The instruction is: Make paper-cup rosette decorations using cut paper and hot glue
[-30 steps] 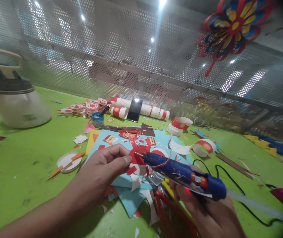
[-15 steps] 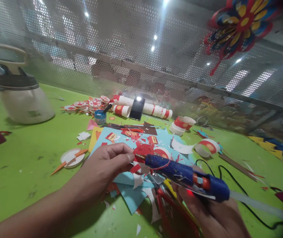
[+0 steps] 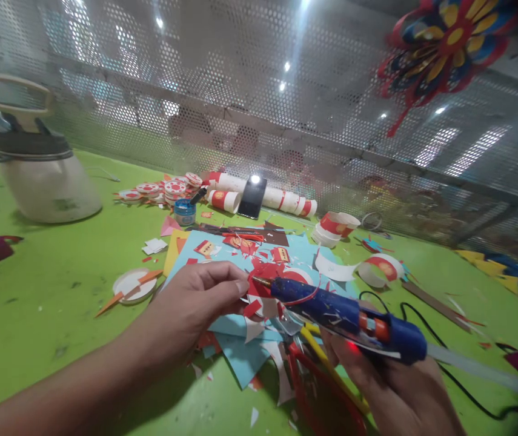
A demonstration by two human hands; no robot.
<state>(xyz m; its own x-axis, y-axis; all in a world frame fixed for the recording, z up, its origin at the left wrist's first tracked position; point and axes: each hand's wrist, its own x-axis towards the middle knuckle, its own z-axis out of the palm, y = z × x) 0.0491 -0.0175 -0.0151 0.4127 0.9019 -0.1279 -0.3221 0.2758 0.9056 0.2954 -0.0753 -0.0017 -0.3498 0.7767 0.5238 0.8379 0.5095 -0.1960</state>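
Observation:
A blue glue gun (image 3: pixel 331 309) with a clear glue stick at its back is gripped by my right hand (image 3: pixel 386 375). Its metal tip points left, just beside the fingertips of my left hand (image 3: pixel 208 297). Those fingers are pinched together at a red paper piece (image 3: pixel 265 272); whether they grip it or something smaller is hard to tell. Beneath lie light blue sheets (image 3: pixel 245 357) strewn with red and white scraps. Red-handled scissors (image 3: pixel 302 387) and a yellow tool (image 3: pixel 326 360) rest below the glue gun, partly hidden by it.
A large jug (image 3: pixel 49 181) stands at the left, near a round lid (image 3: pixel 134 286) with orange strips. Behind the sheets are a blue jar (image 3: pixel 185 212), a phone (image 3: pixel 252 197) and paper rings (image 3: pixel 331 227). A black cord (image 3: pixel 456 378) runs right. A mesh wall rises behind.
The glue gun has shifted slightly right, and its tip is a little farther from my left fingertips. My left hand is nearly where it was.

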